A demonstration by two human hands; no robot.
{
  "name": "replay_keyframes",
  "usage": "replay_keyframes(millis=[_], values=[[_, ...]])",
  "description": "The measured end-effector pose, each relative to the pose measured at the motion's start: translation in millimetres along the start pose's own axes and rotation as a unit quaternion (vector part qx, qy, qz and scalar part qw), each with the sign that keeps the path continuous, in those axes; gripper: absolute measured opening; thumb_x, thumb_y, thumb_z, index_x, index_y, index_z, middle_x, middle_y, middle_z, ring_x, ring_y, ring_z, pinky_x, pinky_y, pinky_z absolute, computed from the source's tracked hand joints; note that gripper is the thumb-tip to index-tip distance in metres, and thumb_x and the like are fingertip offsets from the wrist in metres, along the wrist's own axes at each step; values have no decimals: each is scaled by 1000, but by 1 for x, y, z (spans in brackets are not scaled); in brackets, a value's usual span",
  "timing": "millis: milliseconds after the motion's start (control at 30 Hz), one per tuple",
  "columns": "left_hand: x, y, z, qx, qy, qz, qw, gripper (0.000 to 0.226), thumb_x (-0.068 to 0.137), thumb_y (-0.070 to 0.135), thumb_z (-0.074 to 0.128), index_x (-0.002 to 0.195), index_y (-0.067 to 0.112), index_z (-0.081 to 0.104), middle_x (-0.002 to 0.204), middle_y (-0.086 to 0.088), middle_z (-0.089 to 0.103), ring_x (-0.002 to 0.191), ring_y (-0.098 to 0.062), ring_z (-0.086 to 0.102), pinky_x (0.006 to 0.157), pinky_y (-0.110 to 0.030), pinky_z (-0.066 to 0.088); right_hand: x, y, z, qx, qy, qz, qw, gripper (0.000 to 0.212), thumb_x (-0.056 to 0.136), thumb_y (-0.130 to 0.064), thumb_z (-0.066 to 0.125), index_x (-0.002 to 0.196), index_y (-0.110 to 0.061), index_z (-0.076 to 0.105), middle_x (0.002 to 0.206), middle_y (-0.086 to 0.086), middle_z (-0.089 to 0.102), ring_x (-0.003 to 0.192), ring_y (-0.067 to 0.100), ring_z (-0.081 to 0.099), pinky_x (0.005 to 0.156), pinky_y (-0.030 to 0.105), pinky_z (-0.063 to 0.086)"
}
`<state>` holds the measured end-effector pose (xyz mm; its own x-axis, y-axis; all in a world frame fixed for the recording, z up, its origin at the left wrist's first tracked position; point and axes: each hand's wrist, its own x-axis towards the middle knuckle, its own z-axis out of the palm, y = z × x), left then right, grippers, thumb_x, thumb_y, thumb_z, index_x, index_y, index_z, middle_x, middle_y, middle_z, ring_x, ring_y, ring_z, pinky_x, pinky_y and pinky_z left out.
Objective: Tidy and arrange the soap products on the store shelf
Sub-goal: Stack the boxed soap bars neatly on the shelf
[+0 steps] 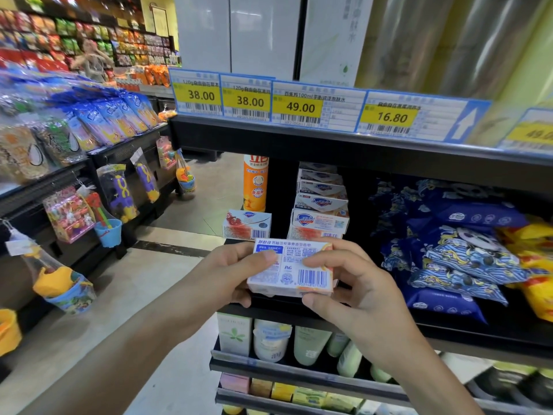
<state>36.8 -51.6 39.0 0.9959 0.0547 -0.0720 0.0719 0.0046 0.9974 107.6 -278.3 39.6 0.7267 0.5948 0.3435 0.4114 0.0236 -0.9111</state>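
Right now a white soap box (294,269) sits barcode side up, held between both hands in front of the dark shelf (449,327). The left hand (236,272) grips its left end, thumb on top; the right hand (354,283) pinches its right end. Just behind it, a single red-and-white soap box (247,224) lies beside a stack of soap boxes (320,202), with an orange bottle (255,182) standing behind and blue packets (457,250) to the right.
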Motion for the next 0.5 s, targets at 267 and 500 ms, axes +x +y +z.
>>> replay_keyframes(millis=[267,500], values=[[6,-14,-8,39,104,115,987,29,106,32,50,124,49,65,129,13,72,119,-13,69,86,-30,62,0,-8,-3,92,45,84,991,38,74,-8,91,104,-27,78,113,-5,73,96,20,70,82,39,61],[-3,-17,-3,221,73,225,946,74,89,6,72,146,48,49,151,15,53,144,-11,45,108,-34,46,3,-13,-8,201,54,171,963,49,62,-29,86,110,-24,79,112,11,74,82,23,71,70,27,59]])
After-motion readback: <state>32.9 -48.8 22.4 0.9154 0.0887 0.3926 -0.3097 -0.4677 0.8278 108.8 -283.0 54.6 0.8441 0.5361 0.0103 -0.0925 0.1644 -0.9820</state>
